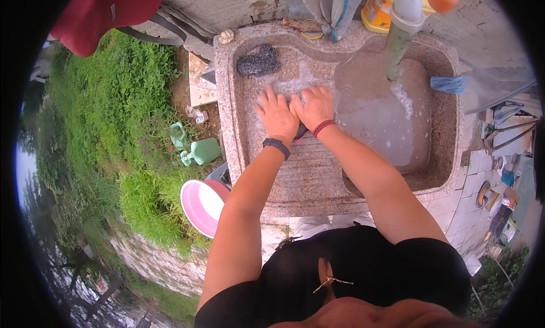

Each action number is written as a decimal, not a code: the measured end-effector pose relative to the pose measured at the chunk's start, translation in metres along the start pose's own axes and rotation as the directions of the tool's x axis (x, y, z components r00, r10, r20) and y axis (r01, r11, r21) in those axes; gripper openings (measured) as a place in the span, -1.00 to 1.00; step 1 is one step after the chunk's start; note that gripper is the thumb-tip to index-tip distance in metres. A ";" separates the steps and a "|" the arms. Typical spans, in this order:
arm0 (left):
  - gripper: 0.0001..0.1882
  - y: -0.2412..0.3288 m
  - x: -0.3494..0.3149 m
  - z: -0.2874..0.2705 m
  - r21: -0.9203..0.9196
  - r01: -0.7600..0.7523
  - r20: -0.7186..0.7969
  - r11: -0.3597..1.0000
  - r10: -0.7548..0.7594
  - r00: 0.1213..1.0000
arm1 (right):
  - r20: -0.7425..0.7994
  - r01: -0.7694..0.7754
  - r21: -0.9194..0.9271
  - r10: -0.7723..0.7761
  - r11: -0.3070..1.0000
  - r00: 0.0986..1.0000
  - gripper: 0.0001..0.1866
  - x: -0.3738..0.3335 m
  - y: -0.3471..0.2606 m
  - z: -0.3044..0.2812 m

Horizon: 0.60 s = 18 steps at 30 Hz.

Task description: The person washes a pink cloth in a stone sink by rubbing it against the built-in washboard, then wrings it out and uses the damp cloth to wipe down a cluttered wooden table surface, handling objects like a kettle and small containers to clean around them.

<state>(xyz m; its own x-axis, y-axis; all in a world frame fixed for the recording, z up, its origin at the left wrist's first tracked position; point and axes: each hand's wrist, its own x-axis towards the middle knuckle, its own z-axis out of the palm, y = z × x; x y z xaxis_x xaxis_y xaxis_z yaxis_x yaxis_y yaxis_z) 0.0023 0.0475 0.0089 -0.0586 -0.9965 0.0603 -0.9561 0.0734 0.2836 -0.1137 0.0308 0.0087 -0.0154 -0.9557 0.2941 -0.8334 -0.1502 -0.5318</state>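
Note:
Both my hands are over the ridged washboard side of a speckled pink stone sink [301, 174]. My left hand [278, 115] lies there with its fingers stretched and spread. Close beside it, my right hand [315, 106] has its fingers bent and pressed down; what they hold is hidden. A small dark item [301, 132] shows between my wrists, mostly covered, so its kind is unclear. Beyond my left hand, a crumpled dark grey speckled cloth [259, 61] sits in the sink's far left corner. Whitish suds lie near my fingertips.
Water runs from a pipe [395, 52] into the cloudy, filled basin [386, 129] on the right. A blue cloth [447, 84] hangs over its rim. Behind stands a yellow container [377, 10]. At left are a pink basin [198, 209], a green jug [203, 151] and a red cap [108, 15].

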 end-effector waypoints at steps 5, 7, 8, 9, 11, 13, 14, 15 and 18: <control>-0.67 -0.001 -0.103 -0.035 -0.267 -0.304 0.184 0.914 0.358 0.915 | 0.266 0.162 0.235 -0.224 0.958 0.938 -0.83 -0.107 -0.006 -0.063; -0.68 -0.008 -0.084 -0.017 -0.286 -0.356 0.161 0.889 0.411 0.897 | 0.234 0.227 0.218 -0.277 0.949 0.932 -0.85 -0.089 -0.003 -0.055; -0.71 -0.013 -0.054 -0.009 -0.214 -0.404 0.119 0.889 0.434 0.893 | 0.190 0.256 0.194 -0.292 0.947 0.937 -0.85 -0.060 0.004 -0.037; -0.74 -0.005 -0.024 -0.005 -0.188 -0.281 0.080 0.941 0.300 0.951 | 0.091 0.250 0.127 -0.262 0.960 0.961 -0.86 -0.029 0.010 -0.018; -0.73 -0.001 0.026 0.006 -0.048 -0.207 -0.035 0.977 0.206 0.978 | -0.022 0.190 -0.013 -0.190 0.982 0.981 -0.84 0.012 0.019 0.005; -0.71 0.001 0.038 0.010 0.014 -0.126 -0.082 0.992 0.127 0.989 | -0.055 0.091 -0.105 -0.097 0.990 0.994 -0.78 0.025 0.018 0.012; -0.69 0.004 0.034 0.010 0.042 -0.083 -0.102 0.996 0.087 0.991 | -0.061 0.044 -0.133 -0.052 0.990 0.997 -0.77 0.025 0.016 0.012; -0.68 0.004 0.019 0.007 0.007 -0.081 -0.029 0.997 0.081 0.996 | -0.068 -0.003 -0.157 -0.008 0.988 0.998 -0.76 0.021 0.011 0.008; -0.66 -0.006 -0.036 -0.009 -0.200 -0.250 0.120 0.947 0.277 0.953 | 0.178 0.044 0.012 -0.045 0.999 0.983 -0.75 -0.046 0.000 -0.034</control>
<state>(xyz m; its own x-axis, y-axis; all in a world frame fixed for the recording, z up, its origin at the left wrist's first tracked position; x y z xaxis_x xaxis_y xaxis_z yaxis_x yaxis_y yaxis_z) 0.0132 0.0832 0.0140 -0.3549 -0.9347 0.0211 -0.8339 0.3267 0.4448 -0.1324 0.0834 0.0223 0.1211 -0.9777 0.1715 -0.8268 -0.1950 -0.5277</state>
